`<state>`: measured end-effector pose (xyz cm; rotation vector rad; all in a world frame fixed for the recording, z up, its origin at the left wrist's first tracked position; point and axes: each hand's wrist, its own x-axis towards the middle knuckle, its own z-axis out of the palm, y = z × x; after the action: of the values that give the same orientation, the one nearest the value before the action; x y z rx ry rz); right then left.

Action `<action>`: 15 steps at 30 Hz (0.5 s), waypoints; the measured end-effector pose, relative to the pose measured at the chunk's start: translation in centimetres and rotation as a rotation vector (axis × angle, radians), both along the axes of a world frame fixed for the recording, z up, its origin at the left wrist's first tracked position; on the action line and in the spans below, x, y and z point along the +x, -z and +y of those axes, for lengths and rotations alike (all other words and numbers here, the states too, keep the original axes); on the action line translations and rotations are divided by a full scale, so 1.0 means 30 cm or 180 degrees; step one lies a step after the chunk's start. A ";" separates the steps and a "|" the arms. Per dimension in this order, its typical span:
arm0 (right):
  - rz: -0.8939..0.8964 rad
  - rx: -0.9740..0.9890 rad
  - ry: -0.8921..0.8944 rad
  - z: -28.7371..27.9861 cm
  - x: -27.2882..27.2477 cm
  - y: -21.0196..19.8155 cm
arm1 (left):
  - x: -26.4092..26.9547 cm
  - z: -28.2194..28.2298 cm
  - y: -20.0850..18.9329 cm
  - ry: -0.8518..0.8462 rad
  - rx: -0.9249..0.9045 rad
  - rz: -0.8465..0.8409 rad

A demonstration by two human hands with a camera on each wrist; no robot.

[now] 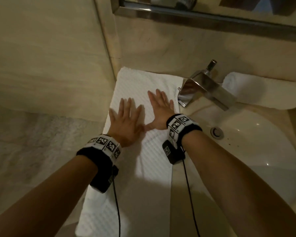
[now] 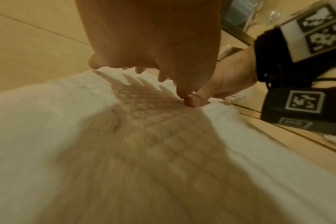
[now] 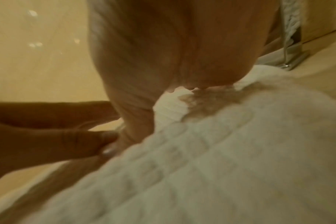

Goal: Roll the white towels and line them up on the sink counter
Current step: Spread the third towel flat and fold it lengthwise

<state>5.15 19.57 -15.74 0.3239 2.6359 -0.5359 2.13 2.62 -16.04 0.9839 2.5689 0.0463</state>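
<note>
Both palms down: left hand [image 1: 126, 120] and right hand [image 1: 158, 111] lie flat, fingers spread, on the unrolled white towel [image 1: 140, 161], thumbs touching; rolled towel [image 1: 263, 90] sits behind the faucet [image 1: 205, 88].

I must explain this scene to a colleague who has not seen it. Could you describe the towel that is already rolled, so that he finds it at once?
Start at the white sink basin and its chrome faucet. The rolled towel lies on the counter just behind the faucet, on the right. Unlike the flat towel under both hands left of the faucet, it is a thick white cylinder.
</note>
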 end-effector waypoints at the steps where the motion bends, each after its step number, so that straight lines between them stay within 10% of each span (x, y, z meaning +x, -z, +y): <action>1: 0.0086 -0.0006 0.0067 -0.021 0.018 -0.005 | 0.025 -0.017 -0.012 0.0022 0.0040 0.0052; 15: 0.1487 -0.0072 0.0140 -0.309 0.416 -0.034 | 0.283 -0.201 -0.040 -0.0667 0.0113 -0.0351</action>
<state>17.64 10.30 -14.71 0.2761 3.0726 -0.7298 10.64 -3.39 -14.85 0.7001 2.5660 0.1978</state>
